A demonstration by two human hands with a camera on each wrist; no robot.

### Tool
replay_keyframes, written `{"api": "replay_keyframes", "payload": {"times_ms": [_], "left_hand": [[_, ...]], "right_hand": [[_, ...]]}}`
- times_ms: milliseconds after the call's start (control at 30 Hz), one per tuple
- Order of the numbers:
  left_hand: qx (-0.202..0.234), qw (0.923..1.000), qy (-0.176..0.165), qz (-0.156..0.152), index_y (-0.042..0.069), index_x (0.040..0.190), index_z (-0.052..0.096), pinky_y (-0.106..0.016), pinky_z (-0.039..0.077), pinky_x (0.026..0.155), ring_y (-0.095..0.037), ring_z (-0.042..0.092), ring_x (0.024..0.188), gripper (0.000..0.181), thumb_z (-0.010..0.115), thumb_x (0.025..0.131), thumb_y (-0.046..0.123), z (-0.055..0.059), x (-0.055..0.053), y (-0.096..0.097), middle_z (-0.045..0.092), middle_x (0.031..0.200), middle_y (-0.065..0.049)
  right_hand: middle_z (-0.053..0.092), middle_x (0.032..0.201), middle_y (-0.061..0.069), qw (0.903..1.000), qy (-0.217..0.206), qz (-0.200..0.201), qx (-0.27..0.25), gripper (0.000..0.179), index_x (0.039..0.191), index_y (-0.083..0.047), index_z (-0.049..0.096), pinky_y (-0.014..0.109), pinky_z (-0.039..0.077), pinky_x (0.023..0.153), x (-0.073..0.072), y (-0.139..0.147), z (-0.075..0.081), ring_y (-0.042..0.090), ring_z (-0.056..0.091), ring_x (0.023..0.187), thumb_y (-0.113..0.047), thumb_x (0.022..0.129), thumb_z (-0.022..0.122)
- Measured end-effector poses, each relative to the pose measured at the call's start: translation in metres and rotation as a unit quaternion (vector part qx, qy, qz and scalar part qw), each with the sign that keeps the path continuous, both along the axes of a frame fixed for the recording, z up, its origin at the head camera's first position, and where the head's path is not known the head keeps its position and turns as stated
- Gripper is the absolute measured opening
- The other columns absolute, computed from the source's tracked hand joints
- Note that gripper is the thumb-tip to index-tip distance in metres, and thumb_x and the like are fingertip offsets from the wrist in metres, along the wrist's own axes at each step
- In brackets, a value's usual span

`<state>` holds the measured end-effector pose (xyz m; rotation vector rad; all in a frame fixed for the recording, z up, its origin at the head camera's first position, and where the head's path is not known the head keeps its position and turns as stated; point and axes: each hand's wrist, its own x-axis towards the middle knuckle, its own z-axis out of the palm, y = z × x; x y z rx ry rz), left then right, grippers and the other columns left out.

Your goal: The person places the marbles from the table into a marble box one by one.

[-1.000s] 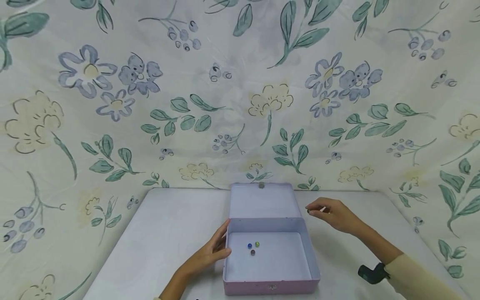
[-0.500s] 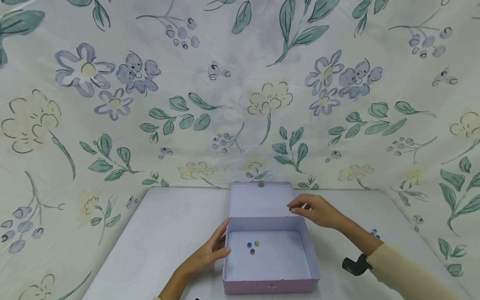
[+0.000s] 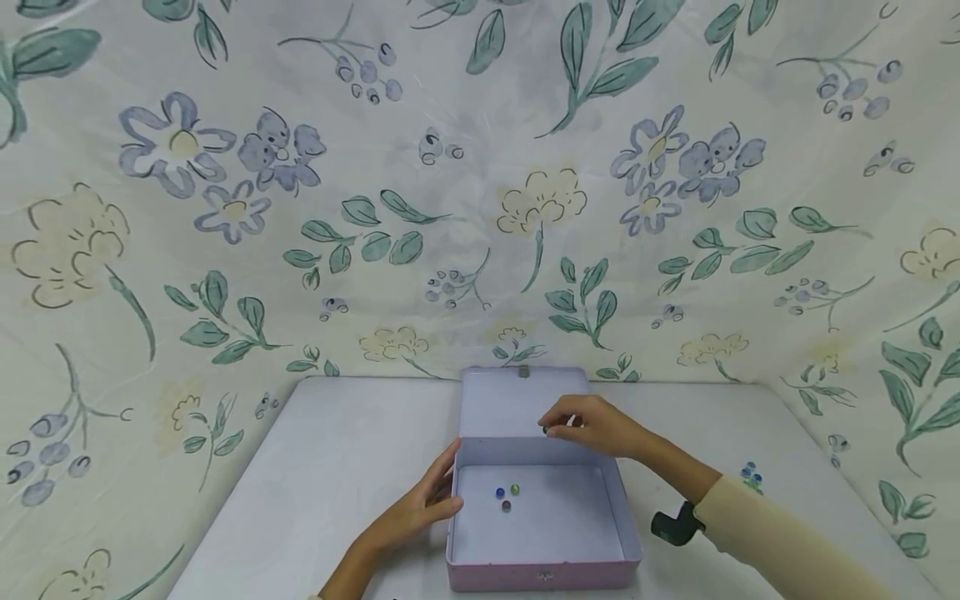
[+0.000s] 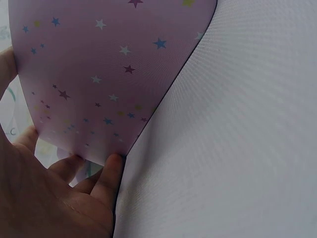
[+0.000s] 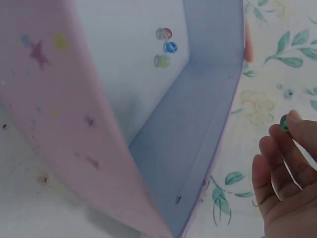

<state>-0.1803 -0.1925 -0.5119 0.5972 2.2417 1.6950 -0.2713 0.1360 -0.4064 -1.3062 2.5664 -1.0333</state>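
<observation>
A pink metal box [image 3: 543, 575] with a star print [image 4: 124, 49] stands with its lid [image 3: 495, 404] laid back. On its pale floor lie a blue marble [image 3: 500, 493], a yellow-green marble [image 3: 515, 489] and a reddish-brown marble [image 3: 506, 506], close together. My right hand [image 3: 596, 425] is above the box's back edge, in front of the lid. Between thumb and forefinger it pinches a dark green marble [image 5: 284, 123]. My left hand [image 3: 416, 504] rests against the box's left side, fingers spread along the wall and thumb near the rim.
Several blue and green marbles [image 3: 752, 475] sit in a cluster on the white table [image 3: 345, 450] at the right, beyond my right forearm. A floral cloth [image 3: 450, 250] hangs behind and along the sides. A black wrist camera [image 3: 675, 527] is on my right wrist.
My right hand has moved left with the marble, from the right of the lid to over the box's back edge. The cluster of marbles has come into view. The left hand stays put.
</observation>
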Motion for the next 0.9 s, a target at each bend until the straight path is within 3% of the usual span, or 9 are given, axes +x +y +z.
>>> {"api": "replay_keyframes", "payload": {"times_ms": [333,900], "left_hand": [[-0.002,1.0,0.007,0.001,0.029,0.162,0.0,-0.063,0.022,0.119,-0.057,0.014,0.148,0.082,0.055,0.101,0.022,0.0,-0.002,-0.002,-0.001,0.168,-0.018],[0.005,1.0,0.004,-0.007,0.026,0.162,-0.001,-0.066,0.022,0.118,-0.06,0.012,0.146,0.084,0.055,0.1,0.028,-0.004,-0.003,-0.001,-0.004,0.167,-0.021]], "right_hand": [[0.074,0.106,0.0,0.9994,-0.005,0.029,0.017,0.02,0.111,-0.006,0.074,0.021,0.057,0.081,-0.005,-0.024,-0.013,0.004,0.065,0.093,-0.017,0.096,0.067],[0.073,0.102,-0.001,0.9959,-0.043,0.046,0.065,0.016,0.108,-0.006,0.075,0.017,0.055,0.08,0.004,-0.055,-0.029,0.001,0.063,0.089,-0.013,0.096,0.067]]}}
